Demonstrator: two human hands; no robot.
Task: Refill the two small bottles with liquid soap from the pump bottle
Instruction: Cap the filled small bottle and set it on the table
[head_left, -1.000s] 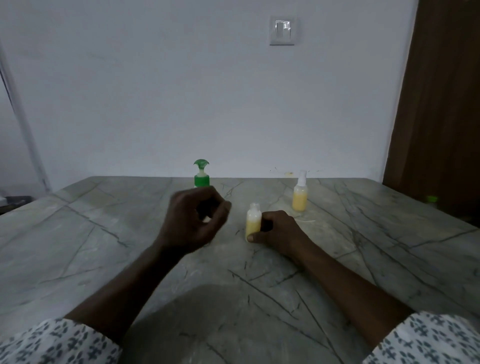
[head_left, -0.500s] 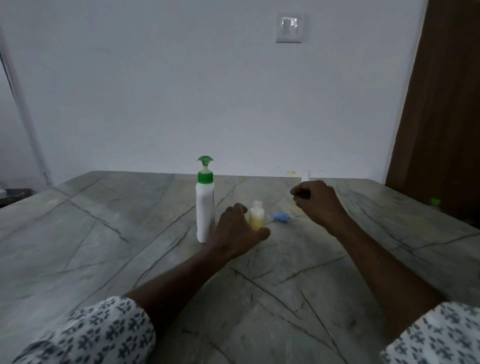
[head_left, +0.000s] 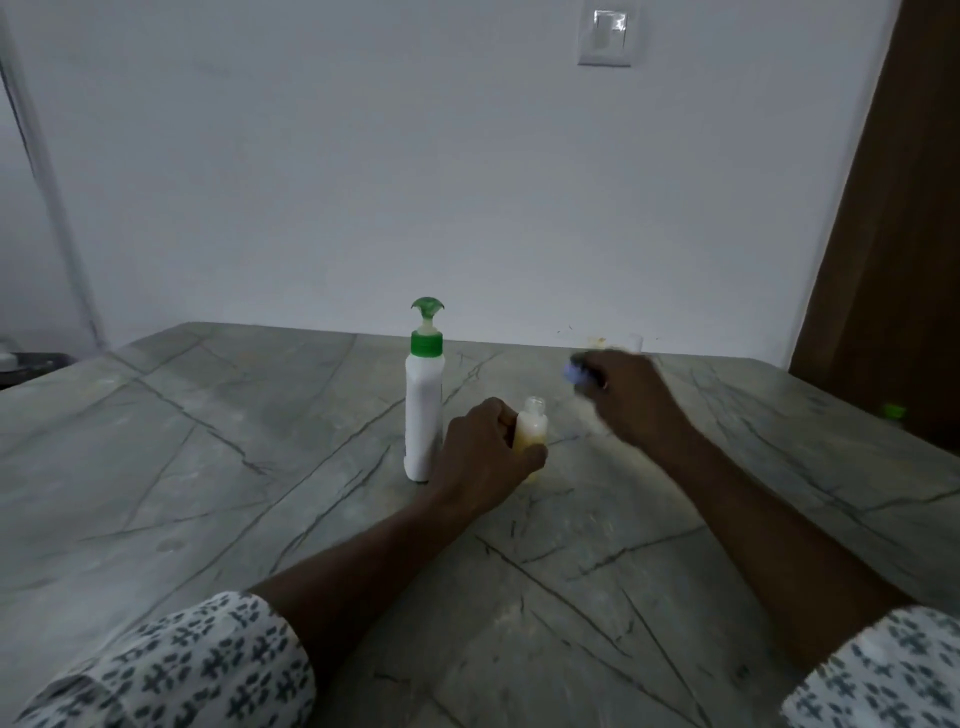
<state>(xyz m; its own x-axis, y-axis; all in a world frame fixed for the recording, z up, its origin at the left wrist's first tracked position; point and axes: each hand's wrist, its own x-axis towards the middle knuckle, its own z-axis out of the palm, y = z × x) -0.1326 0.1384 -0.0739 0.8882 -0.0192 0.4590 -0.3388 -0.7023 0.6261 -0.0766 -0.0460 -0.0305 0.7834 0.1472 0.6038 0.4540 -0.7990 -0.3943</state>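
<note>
A person in a shirt with patterned sleeves (head_left: 182, 670) works at a grey, dark-veined stone counter (head_left: 208, 467) set against a pale wall. Left of centre, a white pump bottle (head_left: 423, 415) with a green collar and green pump head stands upright on the counter. Just beside it, touching or nearly so, the left hand (head_left: 485, 457) wraps its fingers and thumb round the lower half of a small uncapped bottle (head_left: 531, 423), which stands on the counter, part full of yellow liquid. To the right and a little farther back, the right hand (head_left: 623, 395) is raised above the counter and smeared by motion blur, its fingers curled round a small pale-blue object (head_left: 574, 373) too blurred to identify. A whitish top (head_left: 635, 342) shows just past the knuckles, with the rest hidden behind the hand. A light switch (head_left: 605, 37) sits high on the wall. A brown door (head_left: 893, 208) fills the right edge, and a small green item (head_left: 894, 411) sits low beside it.
</note>
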